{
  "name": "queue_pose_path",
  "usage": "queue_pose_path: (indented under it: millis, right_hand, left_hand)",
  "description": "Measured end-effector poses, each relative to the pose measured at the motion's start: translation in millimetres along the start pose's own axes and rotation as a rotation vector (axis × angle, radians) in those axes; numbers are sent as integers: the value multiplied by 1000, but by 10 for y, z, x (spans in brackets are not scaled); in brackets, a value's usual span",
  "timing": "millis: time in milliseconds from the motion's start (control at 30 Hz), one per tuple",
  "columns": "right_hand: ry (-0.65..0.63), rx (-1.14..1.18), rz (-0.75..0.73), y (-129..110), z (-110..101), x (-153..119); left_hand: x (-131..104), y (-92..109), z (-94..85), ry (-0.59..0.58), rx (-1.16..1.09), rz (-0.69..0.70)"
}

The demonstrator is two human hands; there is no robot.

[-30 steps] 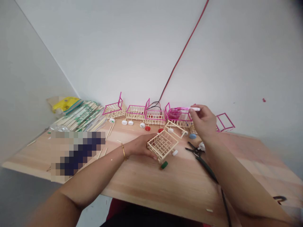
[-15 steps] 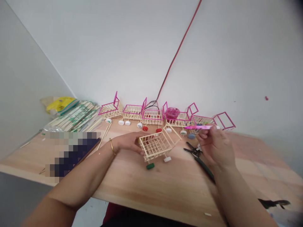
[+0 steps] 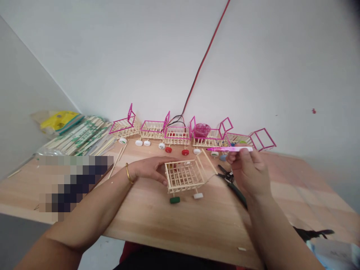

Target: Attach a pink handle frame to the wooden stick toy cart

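My left hand (image 3: 150,168) is closed on the left end of a small cart (image 3: 184,178) made of plain wooden sticks. Its thumb lies along the near corner, while the other fingers are partly hidden behind the frame. A green cap wheel (image 3: 174,200) and a white one (image 3: 198,195) show under the cart. In my right hand (image 3: 251,168) is a pink marker (image 3: 229,149), gripped between thumb and fingers. The marker's pink tip points left, above the bare stick handle (image 3: 209,163) of the cart, apparently without touching it.
Several similar carts (image 3: 177,135) with pink-coloured rims line the wall, a pink cup (image 3: 201,130) in one. Black-handled pliers (image 3: 234,189) lie by my right forearm. Bundled chopsticks (image 3: 75,137) and a yellow bag (image 3: 60,120) are at left. A red-black cable (image 3: 202,60) runs down the wall.
The cart has turned slightly and looks more level. My right hand has brought the marker left, closer to the cart's handle. The whole view has shifted a little.
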State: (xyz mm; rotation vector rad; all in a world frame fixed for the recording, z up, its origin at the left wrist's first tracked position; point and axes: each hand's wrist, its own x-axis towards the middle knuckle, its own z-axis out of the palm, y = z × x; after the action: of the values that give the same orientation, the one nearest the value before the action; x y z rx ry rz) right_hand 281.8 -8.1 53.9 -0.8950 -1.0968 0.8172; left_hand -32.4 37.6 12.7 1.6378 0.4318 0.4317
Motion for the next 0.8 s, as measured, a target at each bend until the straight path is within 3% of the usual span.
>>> queue_pose_path:
  millis: [800]
  right_hand:
    - [-57, -11, 24, 38, 26, 72]
  left_hand:
    - [5, 44, 13, 21, 85, 24]
